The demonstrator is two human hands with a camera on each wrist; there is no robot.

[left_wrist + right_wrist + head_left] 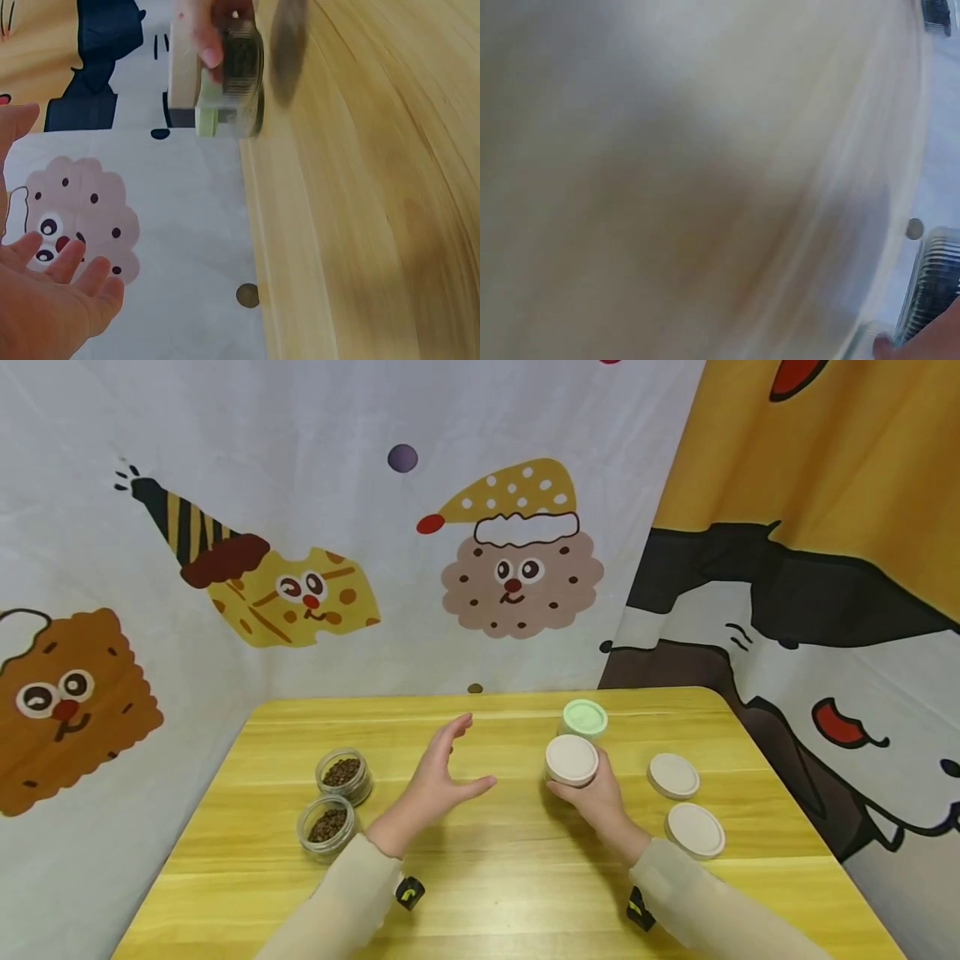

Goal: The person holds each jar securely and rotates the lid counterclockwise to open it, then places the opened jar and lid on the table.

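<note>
My right hand (606, 802) grips a clear jar with a white lid (572, 758) around its side, thumb nearest me. Dark contents show through the ribbed wall of this jar (936, 274) in the right wrist view. Just behind it stands a jar with a pale green lid (585, 717). My left hand (433, 781) hovers over the middle of the table, thumb and fingers spread apart, holding nothing. To its left are two open clear jars, a far one (360, 789) and a near one (327, 827), both with dark brown pellets inside.
Two loose white lids lie on the right side of the table, a farther lid (673, 775) and a nearer lid (695, 830). The wooden table (487, 893) ends at a printed cloth (405, 660) hanging behind it.
</note>
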